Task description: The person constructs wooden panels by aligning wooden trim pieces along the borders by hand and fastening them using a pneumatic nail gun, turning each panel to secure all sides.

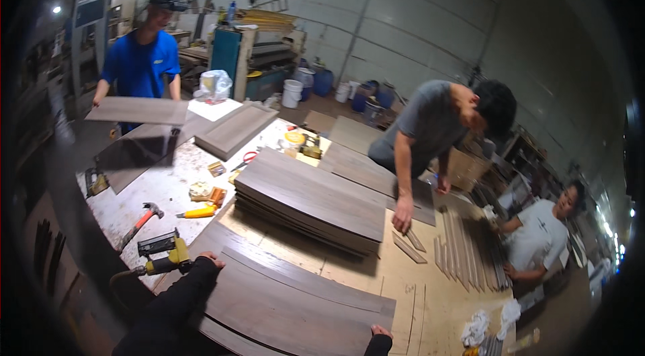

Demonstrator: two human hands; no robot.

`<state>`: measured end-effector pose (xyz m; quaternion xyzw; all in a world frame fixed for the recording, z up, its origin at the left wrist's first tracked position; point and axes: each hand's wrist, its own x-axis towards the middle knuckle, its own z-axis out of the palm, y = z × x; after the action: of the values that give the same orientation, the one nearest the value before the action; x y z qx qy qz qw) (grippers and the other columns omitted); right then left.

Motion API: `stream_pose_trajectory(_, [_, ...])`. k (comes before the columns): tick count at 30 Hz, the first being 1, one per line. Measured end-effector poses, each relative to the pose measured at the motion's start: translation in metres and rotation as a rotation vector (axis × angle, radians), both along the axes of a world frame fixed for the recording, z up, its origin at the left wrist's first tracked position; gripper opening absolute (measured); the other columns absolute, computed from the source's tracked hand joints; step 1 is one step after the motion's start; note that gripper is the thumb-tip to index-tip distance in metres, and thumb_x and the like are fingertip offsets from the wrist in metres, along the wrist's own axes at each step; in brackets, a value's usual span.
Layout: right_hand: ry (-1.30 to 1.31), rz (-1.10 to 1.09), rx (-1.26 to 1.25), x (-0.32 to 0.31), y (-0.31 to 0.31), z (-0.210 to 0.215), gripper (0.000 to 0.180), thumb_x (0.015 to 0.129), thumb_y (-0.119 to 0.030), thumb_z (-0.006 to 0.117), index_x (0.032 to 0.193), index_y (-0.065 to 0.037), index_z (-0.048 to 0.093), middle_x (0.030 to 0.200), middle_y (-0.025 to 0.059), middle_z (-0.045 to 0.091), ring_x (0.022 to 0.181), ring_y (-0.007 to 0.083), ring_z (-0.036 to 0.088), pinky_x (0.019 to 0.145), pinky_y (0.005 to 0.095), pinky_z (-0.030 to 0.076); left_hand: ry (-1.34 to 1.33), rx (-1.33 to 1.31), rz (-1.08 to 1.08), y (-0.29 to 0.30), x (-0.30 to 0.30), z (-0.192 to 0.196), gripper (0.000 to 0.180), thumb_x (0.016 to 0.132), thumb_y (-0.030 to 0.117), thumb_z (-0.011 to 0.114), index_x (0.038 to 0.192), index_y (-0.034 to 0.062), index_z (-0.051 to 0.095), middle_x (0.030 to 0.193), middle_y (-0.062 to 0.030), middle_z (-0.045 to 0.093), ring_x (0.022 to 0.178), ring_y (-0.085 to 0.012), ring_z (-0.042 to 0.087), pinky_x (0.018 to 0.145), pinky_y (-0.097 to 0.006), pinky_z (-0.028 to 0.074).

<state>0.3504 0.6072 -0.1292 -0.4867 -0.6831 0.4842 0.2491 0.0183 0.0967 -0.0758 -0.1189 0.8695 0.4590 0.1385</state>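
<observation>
A wide grey-brown wooden board [289, 305] lies in front of me, a long seam or step running near its far edge. My left hand [213, 260] is closed on its far left corner. At the right end, my right hand [381, 332] grips the board's edge, its fingers partly hidden. A yellow-and-black nail gun [168, 256] lies just left of my left forearm. Beyond the board rises a stack of similar boards [312, 196]. A red-handled hammer [139, 225] and a yellow-handled tool [198, 212] lie at the left.
Across the table, a person in grey reaches toward short wood strips [410, 248]. Another in white stands by a row of narrow strips [470, 252]. A person in blue holds a board [138, 111] at far left. White rags [476, 329] lie at near right.
</observation>
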Motion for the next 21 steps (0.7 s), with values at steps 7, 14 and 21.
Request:
stream_pose_trajectory(7, [-0.012, 0.101, 0.19, -0.043, 0.011, -0.022, 0.022, 0.071, -0.016, 0.065, 0.082, 0.002, 0.063, 0.073, 0.0087, 0.061, 0.069, 0.0147, 0.057, 0.067, 0.0272, 0.046, 0.009, -0.304, -0.011, 0.023, 0.02, 0.036, 0.049, 0.062, 0.033, 0.068, 0.1, 0.0039, 0.059, 0.096, -0.017, 0.06, 0.091, -0.0278, 0.057, 0.084, -0.033, 0.043])
stream_pose_trajectory(14, [0.182, 0.241, 0.402, -0.145, 0.011, -0.013, 0.02, 0.073, -0.017, 0.063, 0.081, 0.001, 0.063, 0.072, 0.0073, 0.06, 0.068, 0.0139, 0.054, 0.065, 0.0275, 0.044, 0.081, -0.335, 0.006, 0.001, 0.045, 0.033, 0.044, 0.066, 0.031, 0.064, 0.1, 0.0035, 0.059, 0.101, -0.0167, 0.058, 0.095, -0.0287, 0.055, 0.085, -0.034, 0.043])
stream_pose_trajectory(21, [0.458, 0.54, 0.574, -0.304, -0.05, 0.009, 0.019, 0.075, -0.018, 0.061, 0.08, 0.0, 0.062, 0.071, 0.0059, 0.058, 0.067, 0.0132, 0.052, 0.063, 0.0277, 0.042, -0.004, -0.289, -0.063, -0.044, 0.113, 0.016, 0.027, 0.067, 0.036, 0.063, 0.078, 0.0118, 0.066, 0.075, -0.0097, 0.063, 0.071, -0.0238, 0.06, 0.067, -0.036, 0.047])
